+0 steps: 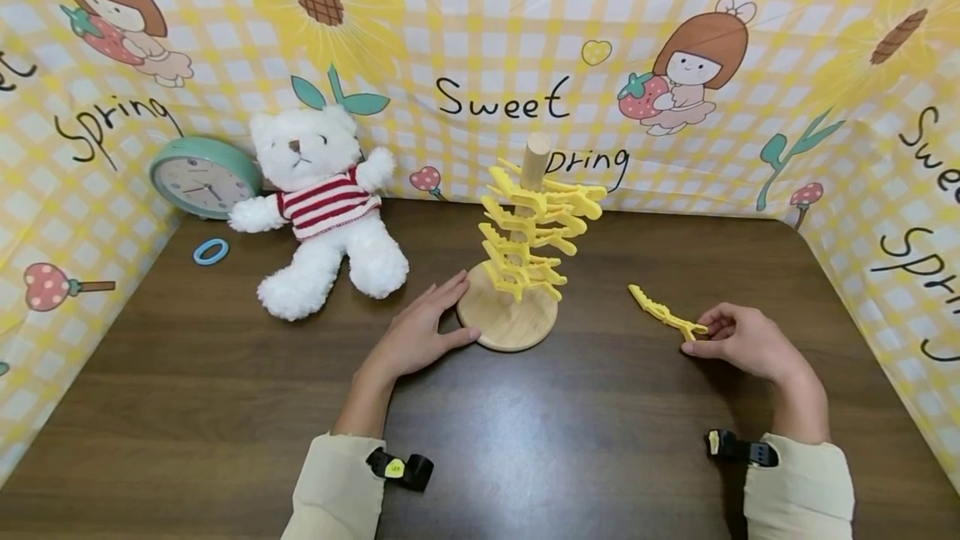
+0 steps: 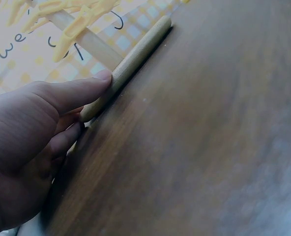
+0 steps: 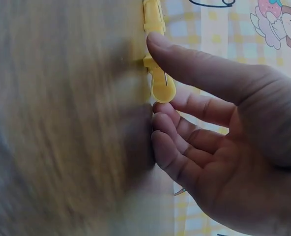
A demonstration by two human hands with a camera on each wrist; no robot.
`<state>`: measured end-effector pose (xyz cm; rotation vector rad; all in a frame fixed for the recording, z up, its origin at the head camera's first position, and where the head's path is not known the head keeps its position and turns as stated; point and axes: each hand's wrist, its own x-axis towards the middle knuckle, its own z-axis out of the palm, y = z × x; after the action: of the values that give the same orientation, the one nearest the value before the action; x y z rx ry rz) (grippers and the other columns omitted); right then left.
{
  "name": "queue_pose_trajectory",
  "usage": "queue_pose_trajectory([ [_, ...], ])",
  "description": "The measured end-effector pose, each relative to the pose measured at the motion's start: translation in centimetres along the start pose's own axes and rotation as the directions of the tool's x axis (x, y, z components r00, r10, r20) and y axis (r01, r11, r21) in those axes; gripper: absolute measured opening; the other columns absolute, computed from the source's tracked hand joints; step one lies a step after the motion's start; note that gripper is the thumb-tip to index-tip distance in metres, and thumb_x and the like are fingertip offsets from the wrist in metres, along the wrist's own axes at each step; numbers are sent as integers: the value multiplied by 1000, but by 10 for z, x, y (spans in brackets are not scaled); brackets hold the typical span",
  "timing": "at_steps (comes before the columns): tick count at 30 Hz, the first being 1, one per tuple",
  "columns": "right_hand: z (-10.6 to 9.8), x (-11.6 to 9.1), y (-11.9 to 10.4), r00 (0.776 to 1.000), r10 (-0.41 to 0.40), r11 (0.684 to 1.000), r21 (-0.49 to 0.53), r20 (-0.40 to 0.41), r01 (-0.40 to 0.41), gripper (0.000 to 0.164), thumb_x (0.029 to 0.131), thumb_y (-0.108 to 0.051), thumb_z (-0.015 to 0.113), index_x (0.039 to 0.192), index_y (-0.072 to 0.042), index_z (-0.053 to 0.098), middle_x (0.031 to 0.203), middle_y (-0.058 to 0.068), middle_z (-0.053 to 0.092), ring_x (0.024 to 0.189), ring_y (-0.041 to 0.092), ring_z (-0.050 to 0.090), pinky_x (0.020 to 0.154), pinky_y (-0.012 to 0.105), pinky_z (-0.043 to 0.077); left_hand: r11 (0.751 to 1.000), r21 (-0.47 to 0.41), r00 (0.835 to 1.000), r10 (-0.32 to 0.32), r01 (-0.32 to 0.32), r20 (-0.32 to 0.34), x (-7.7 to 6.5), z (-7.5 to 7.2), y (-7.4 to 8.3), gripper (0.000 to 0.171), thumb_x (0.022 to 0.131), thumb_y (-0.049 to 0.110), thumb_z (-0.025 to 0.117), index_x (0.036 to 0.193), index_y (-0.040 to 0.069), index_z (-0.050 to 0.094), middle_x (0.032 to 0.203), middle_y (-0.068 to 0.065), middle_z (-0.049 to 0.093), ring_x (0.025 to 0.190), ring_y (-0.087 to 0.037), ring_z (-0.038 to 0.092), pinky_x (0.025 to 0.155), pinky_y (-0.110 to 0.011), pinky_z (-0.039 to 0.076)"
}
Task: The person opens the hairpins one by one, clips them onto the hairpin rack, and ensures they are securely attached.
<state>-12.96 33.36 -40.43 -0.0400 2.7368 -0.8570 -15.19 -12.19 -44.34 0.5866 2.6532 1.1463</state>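
Note:
A round wooden stand with an upright post carries several yellow plastic clips, stacked in layers around the post. My left hand holds the left edge of its base, the thumb at the front and the fingers spread along the side. In the left wrist view, the thumb presses on the base's rim. To the right of the stand, my right hand pinches one end of another long yellow clip between thumb and fingers, low over the table. The right wrist view shows that clip's rounded end near the thumb.
A white teddy bear in a striped shirt sits at the back left, leaning near a green round clock. A blue ring lies in front of the clock. Patterned cloth walls the dark wooden table at the back and sides.

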Motion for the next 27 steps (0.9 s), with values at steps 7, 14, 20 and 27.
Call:
queue_pose_trajectory([
  [7, 1, -2, 2, 999, -13, 998, 59, -33, 15, 46, 87, -27, 83, 111, 7, 65, 96, 10, 68, 84, 18, 62, 68, 25, 51, 1000, -6, 1000, 12, -12, 2, 0, 2, -1, 79, 94, 38, 73, 157, 7, 36, 166, -2, 26, 153, -30, 17, 124, -49, 16],
  [14, 2, -2, -1, 996, -25, 996, 85, -88, 32, 45, 88, -28, 82, 113, 6, 65, 97, 11, 67, 83, 15, 62, 67, 23, 51, 1000, -9, 1000, 5, -5, 4, 0, 2, 0, 79, 94, 39, 73, 158, 8, 36, 166, -1, 25, 153, -31, 17, 123, -51, 16],
  [20, 5, 0, -8, 978, -90, 983, 141, -190, 118, 41, 89, -23, 81, 112, 7, 64, 94, 14, 68, 78, 9, 63, 64, 20, 53, 1000, -5, 1000, 6, -6, 4, 0, 1, 0, 79, 94, 39, 73, 158, 8, 36, 166, -1, 25, 153, -30, 17, 124, -50, 16],
  [27, 6, 1, -19, 919, -134, 957, 192, -370, 217, 36, 93, -15, 76, 117, 9, 65, 97, 11, 67, 80, -5, 63, 70, 9, 52, 1000, -6, 1000, 13, -13, 4, 0, 0, 0, 79, 95, 39, 73, 158, 7, 36, 166, -2, 25, 153, -30, 18, 124, -48, 14],
])
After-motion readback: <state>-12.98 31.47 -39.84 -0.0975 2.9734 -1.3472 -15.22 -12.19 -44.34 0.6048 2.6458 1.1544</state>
